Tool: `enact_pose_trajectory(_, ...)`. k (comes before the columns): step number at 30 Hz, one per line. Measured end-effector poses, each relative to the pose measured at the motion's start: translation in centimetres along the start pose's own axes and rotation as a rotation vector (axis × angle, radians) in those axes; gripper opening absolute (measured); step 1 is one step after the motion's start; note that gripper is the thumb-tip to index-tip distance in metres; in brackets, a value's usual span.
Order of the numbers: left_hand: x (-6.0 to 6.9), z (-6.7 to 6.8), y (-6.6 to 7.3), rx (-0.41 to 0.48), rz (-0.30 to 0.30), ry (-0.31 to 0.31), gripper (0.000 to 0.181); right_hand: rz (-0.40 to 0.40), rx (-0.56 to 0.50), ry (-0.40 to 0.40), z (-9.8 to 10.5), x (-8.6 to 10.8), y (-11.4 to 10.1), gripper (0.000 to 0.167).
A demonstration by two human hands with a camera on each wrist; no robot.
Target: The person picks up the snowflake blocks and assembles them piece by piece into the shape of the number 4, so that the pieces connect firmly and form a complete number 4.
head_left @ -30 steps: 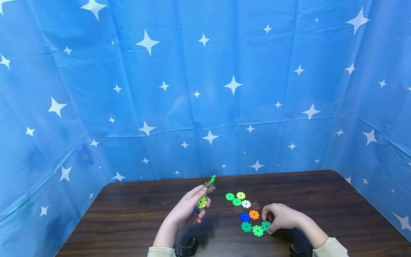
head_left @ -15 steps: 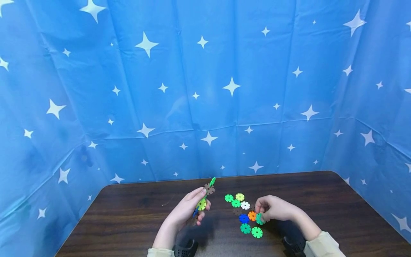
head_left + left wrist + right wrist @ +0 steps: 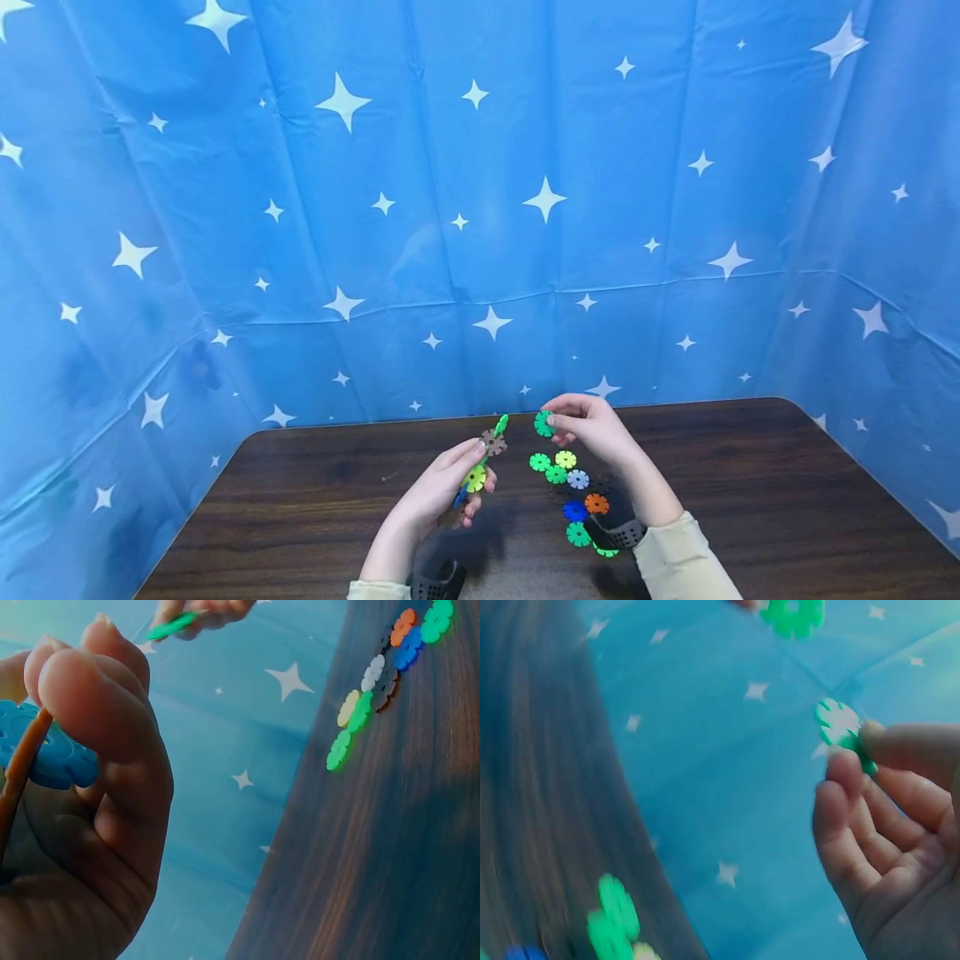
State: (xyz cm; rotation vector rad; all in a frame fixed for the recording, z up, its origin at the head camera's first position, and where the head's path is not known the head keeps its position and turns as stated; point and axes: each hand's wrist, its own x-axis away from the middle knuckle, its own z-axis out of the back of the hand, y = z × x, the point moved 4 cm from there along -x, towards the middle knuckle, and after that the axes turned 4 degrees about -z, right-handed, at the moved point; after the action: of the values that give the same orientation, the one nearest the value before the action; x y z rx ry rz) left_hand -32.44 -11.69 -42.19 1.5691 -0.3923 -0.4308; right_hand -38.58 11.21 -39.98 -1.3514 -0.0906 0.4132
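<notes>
My left hand (image 3: 438, 492) holds a chain of joined notched plastic discs. A bright green disc (image 3: 501, 425) tops the chain, followed by a brown disc (image 3: 493, 442), a yellow disc (image 3: 475, 477) and a blue disc (image 3: 461, 497). The lower end is partly hidden by the hand; the left wrist view shows a brown disc (image 3: 22, 765) edge-on against the blue one. Raised above the table's far side, my right hand (image 3: 600, 429) pinches a loose green disc (image 3: 543, 423) between thumb and fingers. That disc is apart from the chain, to its right.
Several loose discs lie on the dark wooden table (image 3: 315, 500), among them a yellow disc (image 3: 566, 459), a white disc (image 3: 577, 479) and an orange disc (image 3: 597, 503). A black wrist strap (image 3: 618, 533) hides part of a front green disc. A starry blue curtain (image 3: 480, 250) hangs behind.
My right hand has picked the green disc off the table's right group and carried it up and left toward the chain. The left hand has barely moved.
</notes>
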Motion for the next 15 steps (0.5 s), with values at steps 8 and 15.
enact_pose_trajectory(8,0.0,-0.2,-0.3,-0.007,0.023,0.014,0.052,-0.095,-0.229,0.176,-1.8,-0.7,-0.5,0.031)
enact_pose_trajectory(15,-0.1,-0.3,0.0,-0.022,0.0,0.013,0.052,-0.108,-0.247,0.228,-2.7,-1.0,-1.0,0.029)
